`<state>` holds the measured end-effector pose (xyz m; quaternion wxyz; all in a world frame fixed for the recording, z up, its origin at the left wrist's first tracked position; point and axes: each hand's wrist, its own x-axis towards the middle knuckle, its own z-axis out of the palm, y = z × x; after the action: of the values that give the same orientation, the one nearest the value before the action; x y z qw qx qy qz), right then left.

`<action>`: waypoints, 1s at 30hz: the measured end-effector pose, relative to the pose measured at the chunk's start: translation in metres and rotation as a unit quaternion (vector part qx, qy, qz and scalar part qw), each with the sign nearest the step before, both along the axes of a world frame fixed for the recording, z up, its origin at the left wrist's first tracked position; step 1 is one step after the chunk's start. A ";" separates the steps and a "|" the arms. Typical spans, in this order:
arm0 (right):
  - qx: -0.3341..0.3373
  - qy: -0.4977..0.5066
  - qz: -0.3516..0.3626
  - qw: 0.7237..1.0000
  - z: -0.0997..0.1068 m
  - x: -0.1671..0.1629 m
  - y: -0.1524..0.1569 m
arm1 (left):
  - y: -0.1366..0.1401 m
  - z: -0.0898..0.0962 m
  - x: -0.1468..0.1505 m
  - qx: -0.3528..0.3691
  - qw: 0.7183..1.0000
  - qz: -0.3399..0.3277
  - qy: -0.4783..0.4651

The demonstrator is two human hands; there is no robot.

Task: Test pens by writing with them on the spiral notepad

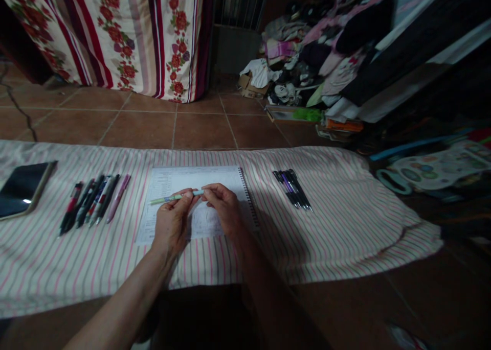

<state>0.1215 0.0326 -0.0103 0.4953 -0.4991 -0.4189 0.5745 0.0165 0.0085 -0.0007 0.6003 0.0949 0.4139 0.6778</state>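
Note:
A light green and pale blue pen (164, 199) lies across both my hands, above a spiral notebook (207, 175) with written or printed pages. My left hand (174, 212) pinches it around the middle, thumb on top. At its pale blue end, the fingers of my right hand (222, 202) are closed on the pen. To the left, several pens (90, 202) in black, red and grey lie side by side, with a pink pen (118, 199) at their right. Another group of dark pens (292, 189), one of them purple, rests right of the notebook.
A striped cloth (337, 212) covers the low surface. A dark-screened tablet or phone (25, 189) lies at its left end. Beyond are a tiled floor (153, 122), a floral curtain (126, 38) and a heap of clothes (307, 59). A patterned plastic item (425, 168) stands at right.

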 end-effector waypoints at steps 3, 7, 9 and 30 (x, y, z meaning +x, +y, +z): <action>-0.045 0.013 0.016 0.999 0.005 0.000 -0.002 | -0.001 -0.002 -0.002 0.011 0.999 -0.007 0.031; -0.046 -0.053 0.006 0.998 0.004 0.002 -0.002 | -0.002 -0.004 -0.003 0.019 0.997 -0.022 0.067; -0.024 -0.080 0.010 0.996 0.002 0.004 -0.001 | -0.003 -0.004 -0.003 0.018 0.997 -0.028 0.073; 0.039 -0.003 0.016 0.999 0.000 0.004 0.001 | 0.000 -0.001 0.001 0.012 1.000 0.002 -0.001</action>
<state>0.1250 0.0340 -0.0100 0.5039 -0.4744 -0.4499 0.5644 0.0171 0.0080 -0.0019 0.5982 0.1002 0.4055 0.6839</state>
